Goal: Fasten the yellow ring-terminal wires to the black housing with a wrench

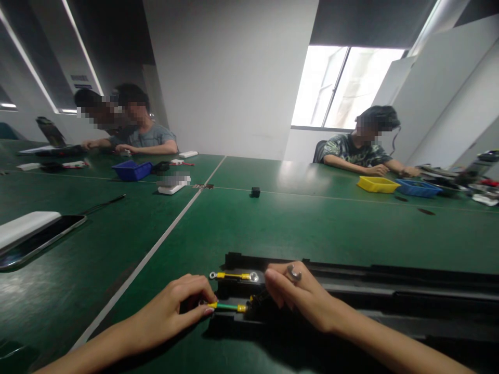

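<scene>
My left hand (187, 301) pinches the left end of a short green wire (228, 307) with yellow sleeves and ring ends. The wire's right end meets a dark part on the black rail (241, 326). Above it, a second wire with yellow sleeves (234, 276) lies across the end of another black rail (351, 275), a round metal ring at each end. Closed fingers of my right hand (296, 291) hold a wrench, whose open metal jaw (294, 272) sticks up above the knuckles. The rest of the wrench is mostly hidden by the hand and shadow.
A small black block (255, 192) stands mid-table. A phone (42, 241) lies at left. Further back are a dark blue bin (131, 170), a yellow bin (377, 184) and a blue bin (419, 188). Several people sit across the green table (218, 223).
</scene>
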Available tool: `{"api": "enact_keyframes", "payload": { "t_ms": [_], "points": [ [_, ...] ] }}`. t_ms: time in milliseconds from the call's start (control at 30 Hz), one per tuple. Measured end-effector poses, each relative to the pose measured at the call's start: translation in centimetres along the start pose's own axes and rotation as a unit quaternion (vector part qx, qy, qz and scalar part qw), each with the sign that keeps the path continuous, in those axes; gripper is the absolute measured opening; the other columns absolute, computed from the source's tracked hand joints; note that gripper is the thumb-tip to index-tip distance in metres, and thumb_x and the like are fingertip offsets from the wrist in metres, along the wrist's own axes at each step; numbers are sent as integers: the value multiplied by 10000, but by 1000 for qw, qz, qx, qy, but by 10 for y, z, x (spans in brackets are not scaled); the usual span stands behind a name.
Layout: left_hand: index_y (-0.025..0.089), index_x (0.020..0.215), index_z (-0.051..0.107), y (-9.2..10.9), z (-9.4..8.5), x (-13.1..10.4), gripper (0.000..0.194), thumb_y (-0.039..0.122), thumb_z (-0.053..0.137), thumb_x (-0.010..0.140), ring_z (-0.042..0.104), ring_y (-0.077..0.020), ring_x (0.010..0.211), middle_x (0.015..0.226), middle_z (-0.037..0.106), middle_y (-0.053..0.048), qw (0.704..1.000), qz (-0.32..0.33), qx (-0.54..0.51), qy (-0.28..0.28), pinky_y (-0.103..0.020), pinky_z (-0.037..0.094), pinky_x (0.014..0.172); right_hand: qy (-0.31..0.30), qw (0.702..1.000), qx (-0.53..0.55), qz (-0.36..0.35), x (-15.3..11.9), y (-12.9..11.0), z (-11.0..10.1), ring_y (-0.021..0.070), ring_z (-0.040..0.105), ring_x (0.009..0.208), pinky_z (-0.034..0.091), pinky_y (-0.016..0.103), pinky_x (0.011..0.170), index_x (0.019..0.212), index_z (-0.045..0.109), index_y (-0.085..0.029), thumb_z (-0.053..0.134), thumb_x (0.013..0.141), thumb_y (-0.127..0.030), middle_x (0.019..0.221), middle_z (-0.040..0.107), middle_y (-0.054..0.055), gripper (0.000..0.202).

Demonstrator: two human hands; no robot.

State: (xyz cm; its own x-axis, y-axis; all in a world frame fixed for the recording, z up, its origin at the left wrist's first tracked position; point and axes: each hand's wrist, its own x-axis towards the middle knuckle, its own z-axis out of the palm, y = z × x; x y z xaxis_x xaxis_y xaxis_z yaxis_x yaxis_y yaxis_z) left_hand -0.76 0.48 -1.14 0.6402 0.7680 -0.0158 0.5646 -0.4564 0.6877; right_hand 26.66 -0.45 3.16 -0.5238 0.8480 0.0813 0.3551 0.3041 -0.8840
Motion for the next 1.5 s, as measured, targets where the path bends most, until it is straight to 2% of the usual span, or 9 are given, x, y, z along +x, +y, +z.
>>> {"api": "enact_keyframes", "payload": {
  "t_ms": [567,1500],
  "points": [
    [195,908,623,1,-1,-1,131,284,529,927,567,-178,820,894,635,-15,1000,-3,1,-4,-263,419,733,-2,1000,8,4,0,-1,0,90,397,496,318,214,487,579,464,-163,344,932,-613,535,442,-22,584],
    [196,910,621,-1,-1,1,125,284,534,924,570,-183,827,893,636,-13,1000,-5,0,-3,-262,417,738,-3,1000,8,2,-1,-1,0,95,392,500,316,217,497,581,457,-164,352,945,-559,533,429,-22,547]
  ]
}}
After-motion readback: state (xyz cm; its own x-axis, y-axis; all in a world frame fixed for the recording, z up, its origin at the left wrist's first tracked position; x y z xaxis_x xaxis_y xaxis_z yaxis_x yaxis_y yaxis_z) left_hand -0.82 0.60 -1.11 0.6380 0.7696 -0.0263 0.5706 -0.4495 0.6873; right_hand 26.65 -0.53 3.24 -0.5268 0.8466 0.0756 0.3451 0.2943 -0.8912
